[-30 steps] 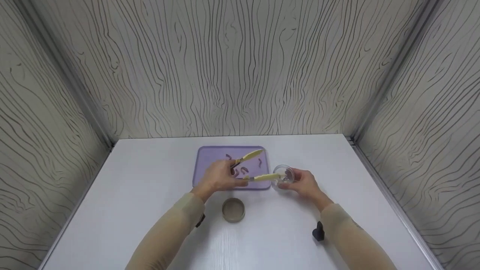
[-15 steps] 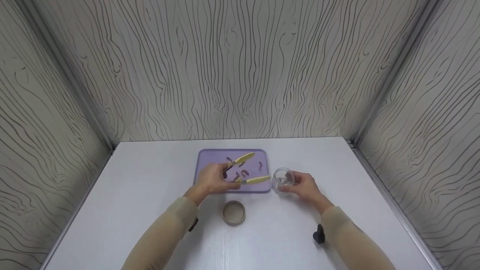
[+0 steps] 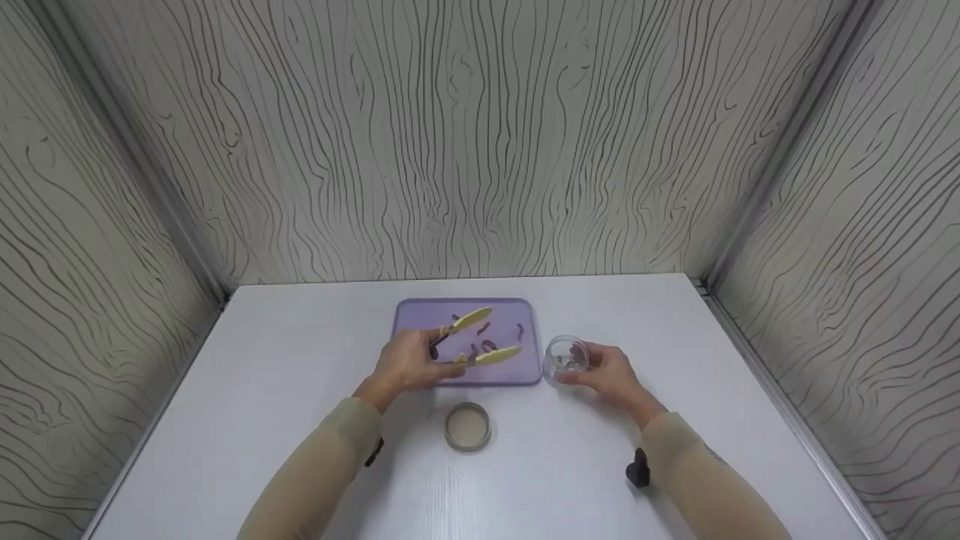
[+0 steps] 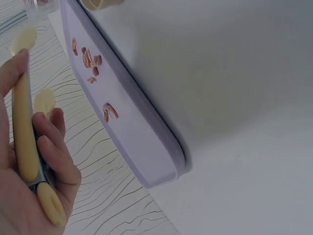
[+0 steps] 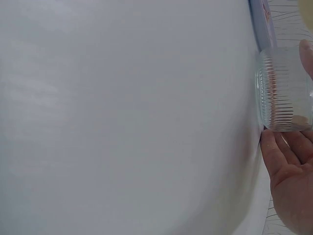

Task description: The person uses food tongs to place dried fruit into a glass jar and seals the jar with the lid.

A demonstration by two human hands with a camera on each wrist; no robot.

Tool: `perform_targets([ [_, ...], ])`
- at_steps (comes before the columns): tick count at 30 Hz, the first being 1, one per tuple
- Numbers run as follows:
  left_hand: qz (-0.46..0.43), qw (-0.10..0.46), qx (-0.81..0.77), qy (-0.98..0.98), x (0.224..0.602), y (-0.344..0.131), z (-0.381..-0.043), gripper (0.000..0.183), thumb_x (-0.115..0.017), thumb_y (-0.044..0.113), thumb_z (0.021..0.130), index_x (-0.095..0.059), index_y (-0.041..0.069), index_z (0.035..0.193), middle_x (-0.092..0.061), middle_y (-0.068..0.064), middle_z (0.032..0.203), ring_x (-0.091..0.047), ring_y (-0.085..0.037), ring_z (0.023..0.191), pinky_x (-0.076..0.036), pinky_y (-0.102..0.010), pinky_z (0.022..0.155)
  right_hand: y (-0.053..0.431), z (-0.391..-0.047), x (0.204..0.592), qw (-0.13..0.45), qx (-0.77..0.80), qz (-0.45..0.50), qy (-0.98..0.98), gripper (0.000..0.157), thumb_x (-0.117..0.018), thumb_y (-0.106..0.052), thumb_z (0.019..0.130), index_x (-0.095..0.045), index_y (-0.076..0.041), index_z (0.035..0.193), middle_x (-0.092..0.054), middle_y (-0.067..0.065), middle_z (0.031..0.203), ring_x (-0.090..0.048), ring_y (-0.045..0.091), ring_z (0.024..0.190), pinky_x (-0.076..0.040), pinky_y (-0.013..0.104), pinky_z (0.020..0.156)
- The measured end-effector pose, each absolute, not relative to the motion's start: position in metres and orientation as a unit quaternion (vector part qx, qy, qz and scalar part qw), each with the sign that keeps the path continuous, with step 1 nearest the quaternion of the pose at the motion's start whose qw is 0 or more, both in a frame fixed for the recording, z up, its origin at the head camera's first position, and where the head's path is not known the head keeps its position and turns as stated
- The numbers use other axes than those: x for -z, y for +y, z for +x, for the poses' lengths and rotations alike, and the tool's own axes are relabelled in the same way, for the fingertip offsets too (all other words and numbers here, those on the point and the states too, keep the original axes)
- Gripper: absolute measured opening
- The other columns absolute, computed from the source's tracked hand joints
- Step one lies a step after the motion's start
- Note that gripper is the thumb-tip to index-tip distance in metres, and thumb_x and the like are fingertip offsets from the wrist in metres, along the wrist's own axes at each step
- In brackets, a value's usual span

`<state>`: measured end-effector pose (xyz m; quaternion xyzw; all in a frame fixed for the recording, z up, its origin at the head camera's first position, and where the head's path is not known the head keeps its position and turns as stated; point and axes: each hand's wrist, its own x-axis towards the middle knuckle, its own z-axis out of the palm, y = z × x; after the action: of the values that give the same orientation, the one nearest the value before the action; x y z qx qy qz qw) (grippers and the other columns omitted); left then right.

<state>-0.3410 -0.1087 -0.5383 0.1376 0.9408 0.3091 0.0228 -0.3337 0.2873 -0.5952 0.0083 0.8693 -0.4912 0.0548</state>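
Note:
My left hand (image 3: 409,360) grips a pair of cream-yellow tongs (image 3: 497,355), whose two arms stand spread with nothing between the tips. They hang over a lilac tray (image 3: 529,367). Several small reddish-brown curled pieces (image 4: 110,111) lie scattered on that tray, some partly hidden by the tongs in the head view. To the right of the tray, my right hand (image 3: 616,376) holds a clear glass jar (image 3: 562,361) between thumb and fingers. Ribbed walls of the glass jar (image 5: 281,90) show in the right wrist view, with reddish-brown bits visible inside near the bottom.
A round beige lid (image 3: 467,427) lies on the white table (image 3: 540,480) in front of the tray. Wood-grain patterned panels (image 3: 450,150) close off the back and both sides. Black wrist devices (image 3: 637,469) sit under the sleeves.
My left hand has drawn back to the left with the spread tongs, away from the jar and over the tray. The right hand and the jar stay in place.

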Motion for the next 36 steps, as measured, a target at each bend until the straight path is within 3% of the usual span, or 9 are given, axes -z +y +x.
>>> perform_targets([
  [13,0.121,0.013,-0.298,0.947,0.545,-0.125,-0.342,0.052,-0.093,0.052,0.086,-0.076,0.005,0.1,-0.051,0.007,0.072,-0.046,-0.014,0.067,-0.035,-0.033,0.059,0.286,-0.333,0.595,0.047,0.489,0.002,0.871,0.084,-0.1,-0.034,0.086,-0.063,-0.006,0.157,-0.07,0.016,0.157,-0.055,0.044,0.157,-0.034,0.064,0.135],
  [25,0.08,-0.003,-0.293,0.953,0.554,-0.135,-0.341,0.059,-0.093,0.05,0.089,-0.082,0.007,0.129,-0.064,0.004,0.083,-0.056,-0.016,0.078,-0.042,-0.035,0.07,0.286,-0.333,0.594,0.056,0.5,0.002,0.864,0.088,-0.1,-0.034,0.086,-0.061,-0.004,0.158,-0.067,0.018,0.16,-0.053,0.045,0.159,-0.035,0.062,0.135],
  [31,0.063,0.003,-0.295,0.953,0.558,-0.14,-0.342,0.058,-0.093,0.05,0.09,-0.083,0.007,0.127,-0.062,0.004,0.08,-0.055,-0.016,0.076,-0.041,-0.035,0.068,0.286,-0.333,0.594,0.057,0.493,0.004,0.868,0.091,-0.1,-0.037,0.085,-0.059,-0.004,0.16,-0.065,0.018,0.162,-0.053,0.045,0.159,-0.034,0.063,0.135],
  [36,0.043,0.012,-0.3,0.953,0.562,-0.143,-0.343,0.064,-0.093,0.051,0.089,-0.081,0.009,0.136,-0.058,0.005,0.079,-0.056,-0.017,0.076,-0.04,-0.034,0.067,0.286,-0.333,0.594,0.059,0.495,0.012,0.867,0.092,-0.1,-0.039,0.085,-0.059,-0.005,0.16,-0.065,0.017,0.163,-0.053,0.045,0.159,-0.034,0.063,0.135],
])
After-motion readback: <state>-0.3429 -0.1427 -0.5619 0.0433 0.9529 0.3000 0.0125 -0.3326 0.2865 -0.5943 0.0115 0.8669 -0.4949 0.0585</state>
